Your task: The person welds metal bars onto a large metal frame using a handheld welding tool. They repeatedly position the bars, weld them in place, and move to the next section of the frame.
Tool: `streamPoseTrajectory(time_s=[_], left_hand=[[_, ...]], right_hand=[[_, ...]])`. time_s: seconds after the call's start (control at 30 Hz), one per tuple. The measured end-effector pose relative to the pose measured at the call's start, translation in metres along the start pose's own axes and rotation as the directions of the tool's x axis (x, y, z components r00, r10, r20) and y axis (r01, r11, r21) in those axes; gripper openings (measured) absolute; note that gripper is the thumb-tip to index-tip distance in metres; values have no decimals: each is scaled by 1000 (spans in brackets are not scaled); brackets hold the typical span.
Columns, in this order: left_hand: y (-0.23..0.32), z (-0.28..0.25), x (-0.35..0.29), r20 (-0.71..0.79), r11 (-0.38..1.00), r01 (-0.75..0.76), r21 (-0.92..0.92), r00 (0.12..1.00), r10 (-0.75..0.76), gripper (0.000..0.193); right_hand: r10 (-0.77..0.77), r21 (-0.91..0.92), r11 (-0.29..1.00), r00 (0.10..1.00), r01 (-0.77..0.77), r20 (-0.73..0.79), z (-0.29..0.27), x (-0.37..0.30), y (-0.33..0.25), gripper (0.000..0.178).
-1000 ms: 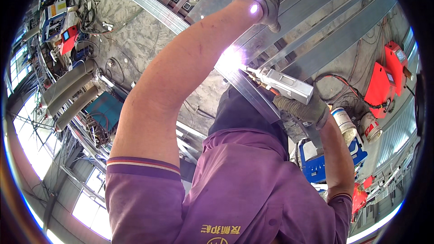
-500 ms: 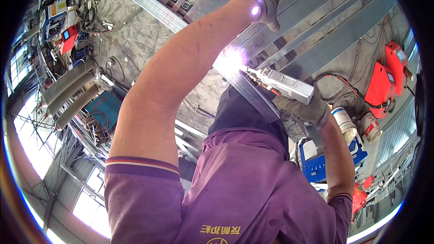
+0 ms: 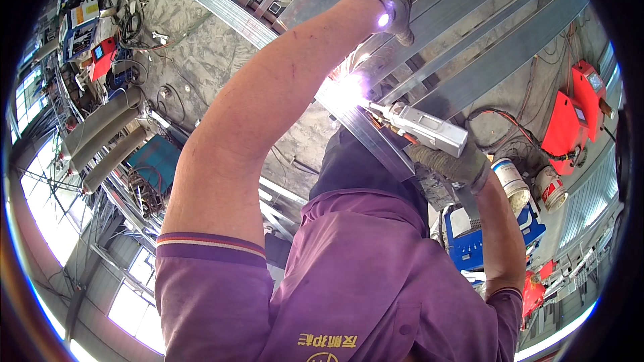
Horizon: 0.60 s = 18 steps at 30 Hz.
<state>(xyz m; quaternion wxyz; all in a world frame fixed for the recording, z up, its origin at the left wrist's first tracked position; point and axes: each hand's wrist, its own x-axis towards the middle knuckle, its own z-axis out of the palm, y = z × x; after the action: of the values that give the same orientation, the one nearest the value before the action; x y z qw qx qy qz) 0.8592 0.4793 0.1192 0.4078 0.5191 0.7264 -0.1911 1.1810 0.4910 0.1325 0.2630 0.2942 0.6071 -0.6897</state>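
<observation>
My right hand [image 3: 456, 161], in a grey-green work glove, is closed around the grip of a silver box-shaped welding gun [image 3: 429, 129]. The gun's thin nozzle points up and left at a glaring white-violet weld spot [image 3: 347, 89] on a shiny metal tube [image 3: 369, 133]. Beyond the spot, my left hand [image 3: 384, 3], gloved as well, rests against the metal slats [image 3: 463, 23] with its wrist bent. Its thumb side shows, but the other fingers are hidden. A bright violet glint sits on that glove's cuff. Glare covers the joint itself.
Red machines [image 3: 569, 127] stand at the right with cables on the concrete floor. White buckets [image 3: 511, 184] and a blue crate-like item [image 3: 466, 241] are near my right forearm. At left lie grey channels [image 3: 107, 134], a teal box [image 3: 155, 161] and another red unit [image 3: 102, 57].
The welding gun and the bright spot have shifted very slightly right and toward me, and the glow looks a little larger. My left hand stays in nearly the same place.
</observation>
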Motion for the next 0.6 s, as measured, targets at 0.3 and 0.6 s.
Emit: streamPoseTrajectory(time_s=[0.3, 0.6], left_hand=[[-1, 1, -1, -17, 1000, -17, -11, 1000, 17, 69], [0, 0, 1, -2, 1000, -2, -18, 1000, 2, 71]], right_hand=[[-6, 45, 999, 1000, 6, -8, -1, -4, 8, 51], [-1, 96, 995, 1000, 3, -19, 2, -8, 4, 50]])
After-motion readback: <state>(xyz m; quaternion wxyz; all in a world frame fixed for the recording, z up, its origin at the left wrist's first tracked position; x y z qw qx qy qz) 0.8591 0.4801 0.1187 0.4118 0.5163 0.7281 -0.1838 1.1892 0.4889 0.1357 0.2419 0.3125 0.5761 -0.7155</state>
